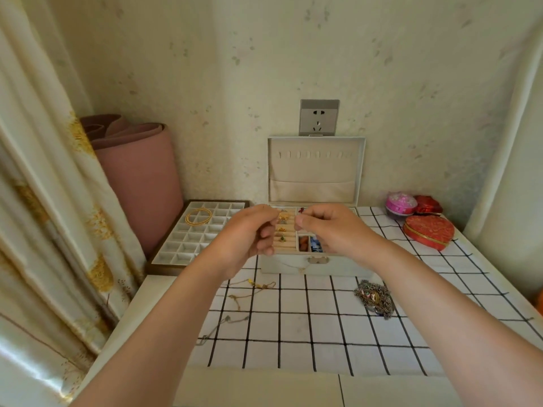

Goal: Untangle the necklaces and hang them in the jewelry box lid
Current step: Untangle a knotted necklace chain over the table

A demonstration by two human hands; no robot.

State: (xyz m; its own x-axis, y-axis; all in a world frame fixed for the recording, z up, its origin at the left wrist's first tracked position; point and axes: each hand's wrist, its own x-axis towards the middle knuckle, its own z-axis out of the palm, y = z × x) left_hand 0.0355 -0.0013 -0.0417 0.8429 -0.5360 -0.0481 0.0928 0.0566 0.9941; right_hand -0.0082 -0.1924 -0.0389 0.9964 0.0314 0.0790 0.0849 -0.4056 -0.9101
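One thin chain [295,267] is pinched by the curled fingers [268,232] of the left hand [249,235] and right hand [333,230] above the jewelry box [340,267] (lid [316,168] upright). Three loose necklaces [255,285] and one tangled heap [374,298] are laid on the worktop [293,327].

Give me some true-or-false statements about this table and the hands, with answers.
The jewelry box lid stands open and upright. True.
Necklaces already hang from the lid's hooks. False: the hooks are bare.
A tangle of silvery chains lies on the checked cloth. True.
The left hand rests flat on the cloth. False: left hand and right hand are raised before the jewelry box, pinching what seems a thin chain.
The gold bangle lies in the red heart box. False: it lies on the compartment tray; the heart box is shut.
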